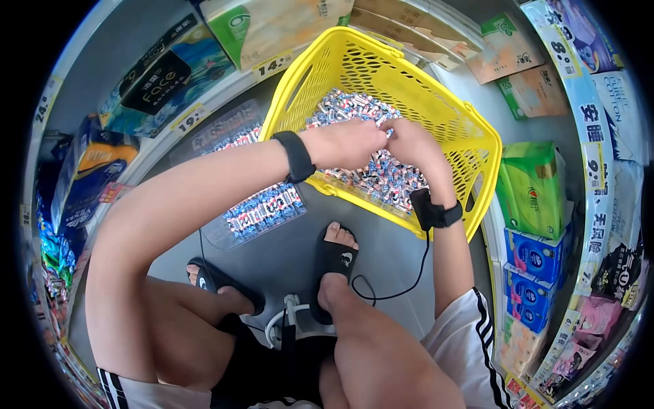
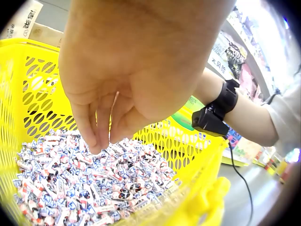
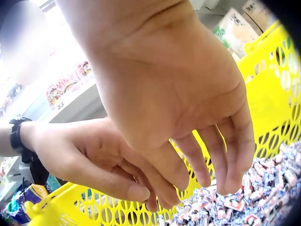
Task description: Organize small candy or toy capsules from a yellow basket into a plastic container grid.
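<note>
A yellow plastic basket [image 1: 470, 129] with pierced walls holds a thick layer of small wrapped candies [image 2: 89, 183] in white, blue and red. Over them, my left hand [image 1: 347, 144] and right hand [image 1: 412, 143] come close together, fingertips toward each other in the head view. In the right wrist view the fingers of my right hand [image 3: 188, 103] hang loosely downward, with nothing seen between them. Beside it, my left hand [image 3: 89, 153] has its thumb and fingers loosely extended. From the left wrist, the fingers of my left hand [image 2: 122, 89] point down above the candies.
On the floor left of the basket lies a clear plastic container [image 1: 228, 235] with more candies, partly under my left arm. Shelves with tissue packs [image 1: 531, 184] stand around. A black cable [image 1: 409, 283] runs from my right wrist. My sandalled feet [image 1: 337, 255] are near the basket.
</note>
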### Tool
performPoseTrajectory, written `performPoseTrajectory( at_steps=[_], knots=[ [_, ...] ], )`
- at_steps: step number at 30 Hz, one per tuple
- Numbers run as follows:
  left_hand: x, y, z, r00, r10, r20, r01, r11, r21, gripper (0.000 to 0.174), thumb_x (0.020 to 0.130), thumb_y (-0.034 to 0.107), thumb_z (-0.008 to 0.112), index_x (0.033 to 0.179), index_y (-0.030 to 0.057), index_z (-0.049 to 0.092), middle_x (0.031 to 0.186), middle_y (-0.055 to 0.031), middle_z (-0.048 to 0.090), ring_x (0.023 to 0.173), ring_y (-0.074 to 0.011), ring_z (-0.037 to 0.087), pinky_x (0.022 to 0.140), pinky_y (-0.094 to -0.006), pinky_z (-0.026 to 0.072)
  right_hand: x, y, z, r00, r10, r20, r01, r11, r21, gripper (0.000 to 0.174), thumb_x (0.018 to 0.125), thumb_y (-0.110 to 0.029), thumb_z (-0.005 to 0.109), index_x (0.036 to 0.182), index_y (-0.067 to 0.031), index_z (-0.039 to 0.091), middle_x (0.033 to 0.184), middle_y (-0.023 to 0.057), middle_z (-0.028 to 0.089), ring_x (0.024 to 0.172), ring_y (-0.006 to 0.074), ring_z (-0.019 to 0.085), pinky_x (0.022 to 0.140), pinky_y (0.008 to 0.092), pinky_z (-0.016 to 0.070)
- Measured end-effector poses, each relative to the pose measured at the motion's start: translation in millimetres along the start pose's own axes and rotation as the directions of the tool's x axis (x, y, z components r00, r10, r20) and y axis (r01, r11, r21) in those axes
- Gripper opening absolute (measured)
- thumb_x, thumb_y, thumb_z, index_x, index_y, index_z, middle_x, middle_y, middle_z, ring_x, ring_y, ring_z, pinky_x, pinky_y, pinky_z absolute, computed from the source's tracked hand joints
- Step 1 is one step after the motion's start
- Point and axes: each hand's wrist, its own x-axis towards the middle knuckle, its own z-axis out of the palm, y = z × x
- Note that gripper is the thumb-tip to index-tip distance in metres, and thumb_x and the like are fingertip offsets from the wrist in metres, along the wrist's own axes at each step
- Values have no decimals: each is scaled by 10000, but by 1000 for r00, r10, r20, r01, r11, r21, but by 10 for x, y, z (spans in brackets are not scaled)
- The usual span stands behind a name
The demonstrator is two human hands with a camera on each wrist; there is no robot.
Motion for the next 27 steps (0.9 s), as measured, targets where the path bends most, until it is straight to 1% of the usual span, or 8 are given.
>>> performPoseTrajectory(
  at_steps=[3,7,13,14,17,19,24,27],
  knots=[
    [124,-45,28,995,-42,88,43,999,-11,252,784,-46,582,1008,-112,678,861,-292,705,874,-459,726,776,-512,590,139,82,75,992,-46,115,54,996,-66,405,854,-112,692,1254,-69,742,1022,227,769,991,392,742,884,461,571],
    [253,-107,135,971,-74,227,84,996,-32,268,809,-13,576,1044,-83,685,920,-279,720,887,-456,721,780,-523,575,342,245,263,967,-102,234,127,988,-92,318,859,-225,743,1136,-74,786,1037,237,771,1000,392,749,870,462,587],
    [460,-271,483,922,-103,373,103,994,21,217,920,115,632,1042,-49,705,1062,-251,735,937,-414,722,795,-493,569,561,525,576,953,-31,300,50,997,-57,357,849,-49,654,1178,-85,788,1090,233,771,1017,367,752,861,439,587],
    [558,-250,478,809,-169,563,120,985,123,300,958,183,631,1179,-8,696,1163,-221,734,1034,-391,717,861,-495,565,572,581,614,966,-45,255,46,999,2,395,844,7,621,1186,-91,791,1109,223,774,1032,358,751,863,433,586],
    [558,-341,647,745,-230,626,178,973,146,404,983,214,593,1351,53,638,1257,-188,718,1139,-374,696,935,-505,552,616,658,635,952,-79,296,43,991,128,407,822,35,666,1214,-24,759,1081,165,789,980,281,758,837,394,592],
    [596,-364,689,701,-240,671,172,971,167,550,989,209,546,1536,157,522,1345,-169,692,1217,-359,671,996,-506,542,594,589,588,942,-74,328,24,988,152,418,826,86,594,1198,-5,762,1106,145,790,982,249,757,834,380,598],
    [600,-232,650,680,-287,675,203,958,203,742,990,229,460,1691,358,252,1694,-142,362,1333,-386,603,1099,-522,493,653,650,668,932,-53,358,-4,988,155,485,823,114,498,1204,-19,767,1142,171,782,1083,278,739,886,396,585],
    [548,-181,647,634,-303,711,220,953,210,737,1004,312,453,1697,380,213,1744,-122,254,1377,-401,565,1116,-536,475,687,664,694,920,-75,385,41,995,96,484,820,106,516,1201,-40,778,1153,167,781,1124,290,727,913,411,578]
  ],
)
